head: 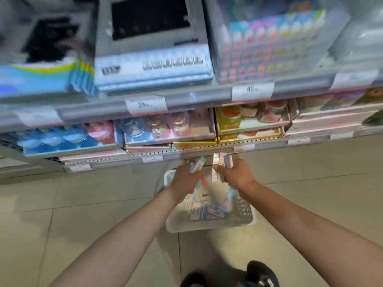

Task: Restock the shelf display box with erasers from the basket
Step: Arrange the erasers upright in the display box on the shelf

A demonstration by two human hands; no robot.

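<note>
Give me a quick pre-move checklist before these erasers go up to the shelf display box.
1. Left hand holds erasers: ok.
2. Right hand grips a bunch: ok.
3. Basket on the floor below the hands, stock left inside: ok.
4. Which shelf display box is the target: cannot tell, picture blurred.
5. Room in that box: cannot tell.
6. Path up to the lower shelf unobstructed: ok.
</note>
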